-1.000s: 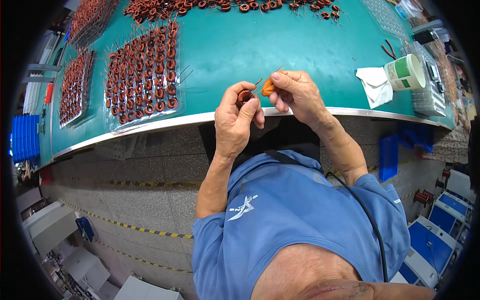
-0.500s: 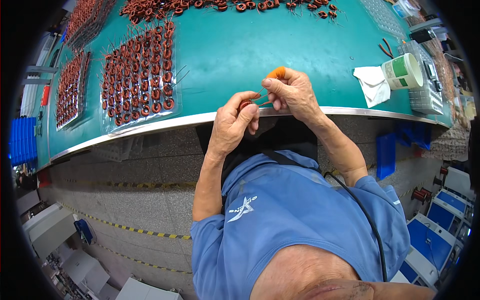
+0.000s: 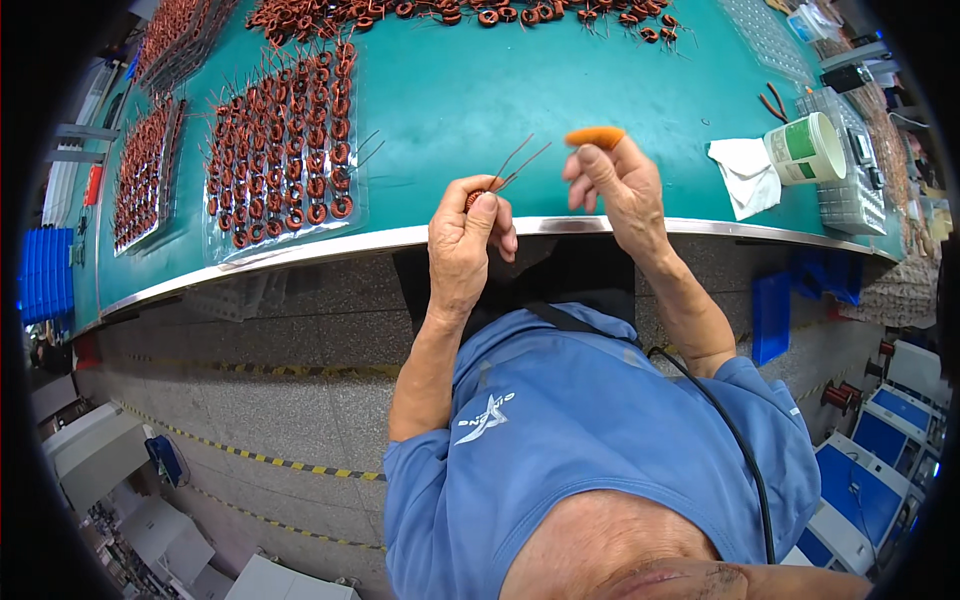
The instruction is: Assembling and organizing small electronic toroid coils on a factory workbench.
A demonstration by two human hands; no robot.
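My left hand pinches a small copper-wound ring coil between thumb and fingers, just above the table's front edge. Two long copper leads stick out from the coil up and to the right; my fingers hide part of its ring. To the right, apart from the leads, is my right hand, with nothing visible in it and its fingers apart. An orange finger cover sits on its index finger.
Upright rows of similar coils fill a clear plastic tray on the green table, left. More trayed coils stand farther left. Loose coils lie along the back. At right are pliers, a white cloth and a white-green tub.
My right hand has let go of the coil's leads and moved right and slightly up. The leads now stand free and nearly straight; my left hand still grips the coil.
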